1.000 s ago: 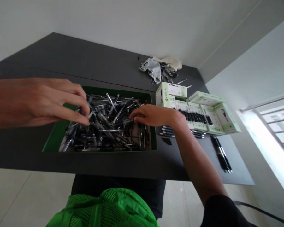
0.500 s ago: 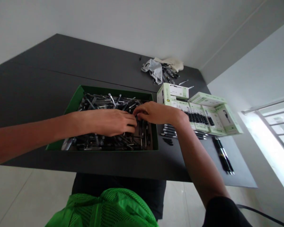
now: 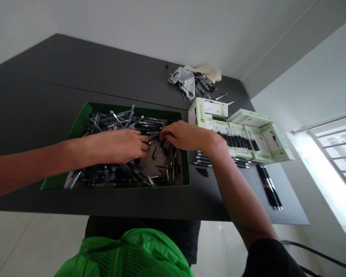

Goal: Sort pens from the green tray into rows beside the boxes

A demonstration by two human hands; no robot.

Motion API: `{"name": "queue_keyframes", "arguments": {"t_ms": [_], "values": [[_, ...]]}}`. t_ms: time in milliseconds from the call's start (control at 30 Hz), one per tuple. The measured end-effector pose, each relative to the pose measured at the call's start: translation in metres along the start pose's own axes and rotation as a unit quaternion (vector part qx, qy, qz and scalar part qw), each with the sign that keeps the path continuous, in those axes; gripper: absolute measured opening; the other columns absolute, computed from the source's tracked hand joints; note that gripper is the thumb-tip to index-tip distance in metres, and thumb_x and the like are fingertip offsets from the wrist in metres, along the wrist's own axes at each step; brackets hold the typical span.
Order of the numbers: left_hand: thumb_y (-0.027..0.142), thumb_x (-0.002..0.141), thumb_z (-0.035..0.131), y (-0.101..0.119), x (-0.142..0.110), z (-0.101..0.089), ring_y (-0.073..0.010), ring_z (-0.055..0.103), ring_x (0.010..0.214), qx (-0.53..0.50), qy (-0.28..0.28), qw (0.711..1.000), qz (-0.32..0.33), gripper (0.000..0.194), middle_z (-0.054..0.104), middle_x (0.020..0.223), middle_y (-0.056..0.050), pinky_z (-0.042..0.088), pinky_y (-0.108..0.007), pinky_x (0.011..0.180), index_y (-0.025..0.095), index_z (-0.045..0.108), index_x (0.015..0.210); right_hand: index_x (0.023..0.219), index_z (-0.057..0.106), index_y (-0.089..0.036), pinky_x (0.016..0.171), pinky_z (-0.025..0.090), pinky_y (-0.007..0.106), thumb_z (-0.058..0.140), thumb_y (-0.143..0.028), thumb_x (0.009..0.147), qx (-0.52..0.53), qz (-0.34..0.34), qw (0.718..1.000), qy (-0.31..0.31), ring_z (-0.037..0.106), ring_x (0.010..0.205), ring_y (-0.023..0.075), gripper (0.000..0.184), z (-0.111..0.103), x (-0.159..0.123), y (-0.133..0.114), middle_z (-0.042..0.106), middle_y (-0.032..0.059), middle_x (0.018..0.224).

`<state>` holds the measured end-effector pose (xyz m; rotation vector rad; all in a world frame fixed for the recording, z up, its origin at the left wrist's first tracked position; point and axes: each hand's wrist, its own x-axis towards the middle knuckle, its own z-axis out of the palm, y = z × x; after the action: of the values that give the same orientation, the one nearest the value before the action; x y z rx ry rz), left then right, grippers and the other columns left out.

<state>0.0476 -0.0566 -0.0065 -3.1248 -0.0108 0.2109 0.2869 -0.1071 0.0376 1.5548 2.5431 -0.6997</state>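
Note:
A shallow green tray (image 3: 80,120) on the dark table (image 3: 75,77) holds a heap of several black and silver pens (image 3: 118,119). My left hand (image 3: 115,145) reaches into the middle of the tray, its fingers curled down into the pens. My right hand (image 3: 184,135) is over the tray's right part, fingers bent and pinching among the pens. The two hands' fingertips nearly meet. What each one grips is hidden by the fingers.
White and green pen boxes (image 3: 242,132) stand open right of the tray, with loose pens (image 3: 203,161) in front of them and more pens (image 3: 269,188) near the table's right edge. Grey and cream cloths (image 3: 190,77) lie at the back. A green mesh garment (image 3: 127,254) is below.
My left hand came from the tray's left side across to its middle, then drew back a little leftward. A bare patch of tray floor now shows under the right hand.

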Motion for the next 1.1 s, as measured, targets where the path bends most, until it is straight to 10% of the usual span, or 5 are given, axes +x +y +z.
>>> {"name": "queue_keyframes", "arguments": {"t_ms": [267,500,867,1100], "values": [[0.001,0.090,0.061,-0.004,-0.032,0.006,-0.0221,0.072,0.114,0.016,0.003,0.999,-0.043,0.034,0.081,0.113,-0.001,0.048,-0.034,0.110,0.029,0.079,0.098,0.116,0.080,-0.016,0.091,0.051,0.029,0.050,-0.005,0.099,0.003,-0.004,1.000,0.012,0.074,0.106,0.0219,0.036,-0.004,-0.005,-0.005,0.082,0.0090,0.116],[0.001,0.092,0.055,0.000,-0.055,-0.003,-0.0210,0.051,0.149,-0.042,0.018,0.996,-0.080,0.064,0.057,0.162,-0.003,0.040,-0.035,0.123,0.030,0.061,0.149,0.117,0.079,-0.015,0.086,0.049,0.027,0.047,-0.004,0.098,0.051,-0.004,0.996,0.069,0.073,0.097,0.0178,0.039,-0.022,-0.023,-0.004,0.081,0.0060,0.107],[0.006,0.092,0.050,-0.005,-0.085,-0.045,-0.0199,0.061,0.139,-0.023,0.096,0.994,-0.051,0.045,0.082,0.121,0.009,0.004,-0.051,0.138,0.032,0.081,0.113,0.117,0.080,-0.016,0.082,0.048,0.028,0.047,-0.010,0.097,0.092,-0.020,0.991,0.099,0.071,0.089,0.0176,0.038,-0.030,-0.031,0.001,0.080,0.0051,0.099],[0.007,0.092,0.057,0.013,-0.007,-0.041,-0.0211,0.062,0.139,-0.037,0.076,0.996,0.023,0.044,0.076,0.137,-0.001,0.024,-0.040,0.136,0.029,0.075,0.125,0.116,0.080,-0.016,0.082,0.049,0.028,0.047,-0.013,0.096,0.098,-0.009,0.989,0.109,0.071,0.090,0.0180,0.039,-0.034,-0.035,0.000,0.080,0.0056,0.101]]}}
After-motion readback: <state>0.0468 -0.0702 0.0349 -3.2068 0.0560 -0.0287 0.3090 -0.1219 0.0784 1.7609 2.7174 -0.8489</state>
